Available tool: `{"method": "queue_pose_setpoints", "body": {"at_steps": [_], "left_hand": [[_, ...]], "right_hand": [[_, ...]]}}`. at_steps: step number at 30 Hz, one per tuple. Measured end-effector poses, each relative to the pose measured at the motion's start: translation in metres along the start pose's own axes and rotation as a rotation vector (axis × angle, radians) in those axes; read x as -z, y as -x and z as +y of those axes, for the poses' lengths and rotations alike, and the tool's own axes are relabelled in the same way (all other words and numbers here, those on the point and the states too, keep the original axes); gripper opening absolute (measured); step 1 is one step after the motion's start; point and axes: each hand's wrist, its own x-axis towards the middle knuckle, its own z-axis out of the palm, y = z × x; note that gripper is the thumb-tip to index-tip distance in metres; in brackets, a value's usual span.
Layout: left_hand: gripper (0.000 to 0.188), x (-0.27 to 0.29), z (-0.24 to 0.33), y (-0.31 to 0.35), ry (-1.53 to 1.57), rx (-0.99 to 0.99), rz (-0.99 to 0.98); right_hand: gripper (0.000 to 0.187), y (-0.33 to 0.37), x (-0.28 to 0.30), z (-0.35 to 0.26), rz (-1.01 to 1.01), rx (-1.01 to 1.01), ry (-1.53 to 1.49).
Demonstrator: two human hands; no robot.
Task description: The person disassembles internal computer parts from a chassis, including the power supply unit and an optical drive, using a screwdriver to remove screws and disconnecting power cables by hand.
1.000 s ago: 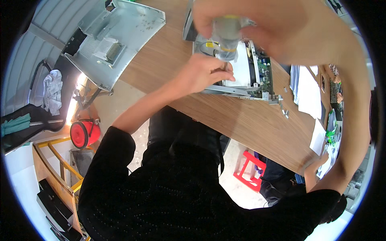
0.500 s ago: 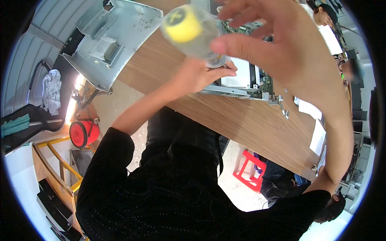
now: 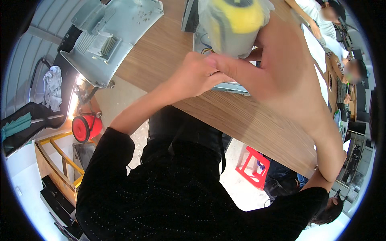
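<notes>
A translucent plastic container with a yellow patch and a dark mark is close to the camera above the table. My left hand is closed at its lower end, largely hiding that end. My right hand curls round the container's lower right side. Its thumb reaches across to the left hand, and its other fingers are mostly hidden behind the container. Below both hands lies an opened metal device chassis, with some wires visible beside the container.
A grey metal cover rests at the wooden table's far left, small loose pieces on it. A red stool and red cylindrical object stand below table level. Papers lie to the right, near people.
The container has shifted right and looks larger. My right hand, spread apart beside it before, has come down and now wraps its lower part, meeting my left hand.
</notes>
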Motion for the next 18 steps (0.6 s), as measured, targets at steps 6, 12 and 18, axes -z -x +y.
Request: {"method": "queue_pose_setpoints", "body": {"at_steps": [6, 12, 18], "left_hand": [[0.027, -0.0025, 0.0025, -0.0034, 0.086, -0.023, 0.103], [0.029, -0.0056, -0.0006, -0.0020, 0.077, -0.049, 0.077], [0.029, -0.0062, -0.0025, -0.0018, 0.074, -0.042, 0.065]], "right_hand": [[0.040, 0.0011, 0.0049, 0.0028, -0.066, -0.048, 0.077], [0.039, 0.0044, 0.0045, 0.0056, -0.053, -0.048, 0.070], [0.040, 0.0044, 0.0038, 0.0050, -0.034, -0.046, 0.054]]}}
